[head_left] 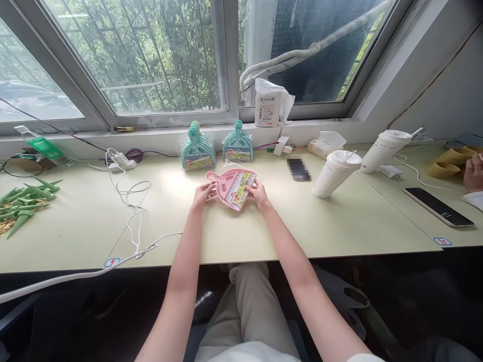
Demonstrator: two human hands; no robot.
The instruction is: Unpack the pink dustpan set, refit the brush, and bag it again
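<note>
Between my hands is a pink dustpan and brush set in clear plastic wrap, held just over the table with its handle to the upper left. My left hand is closed on the wrapping by the handle side. On the other side, my right hand grips the edge by the brush bristles and the printed label. Behind it, a stack of green wrapped dustpan sets leans at the windowsill, and another green dustpan set stands to its right.
White cups stand at the right, near a dark phone and a tissue pack. White cables cross the table at left. A green plant lies far left. Another person's hand shows at far right.
</note>
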